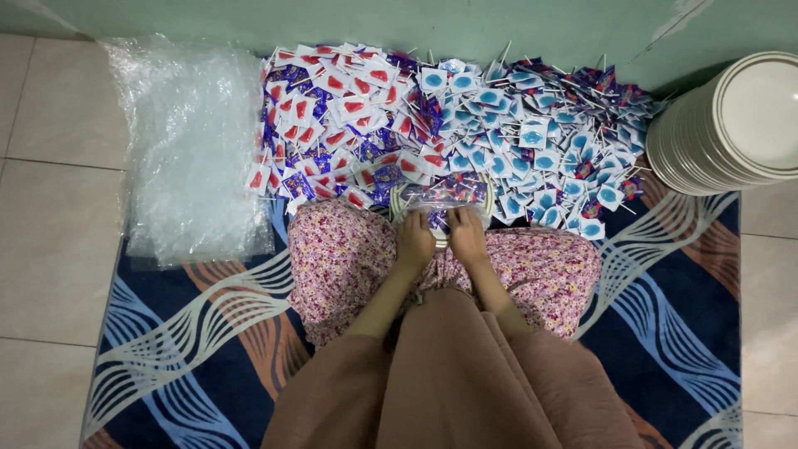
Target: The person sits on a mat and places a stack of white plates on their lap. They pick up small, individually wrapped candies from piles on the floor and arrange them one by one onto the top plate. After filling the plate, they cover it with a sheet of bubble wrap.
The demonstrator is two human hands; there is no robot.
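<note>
Head view: both hands, left hand (415, 239) and right hand (467, 235), pinch a clear packet of lollipops (438, 204) over the lap; fingers should grip its edges evenly, keeping it level.

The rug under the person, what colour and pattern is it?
Dark blue rug with wavy white, light-blue and orange-brown bands, seen in the head view.

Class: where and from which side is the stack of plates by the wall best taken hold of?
Grip the stack of plates low, under the bottom plate, with a hand on each side. The tall pile leans slightly, so probably come from the rug side, since the wall blocks the back.
</note>
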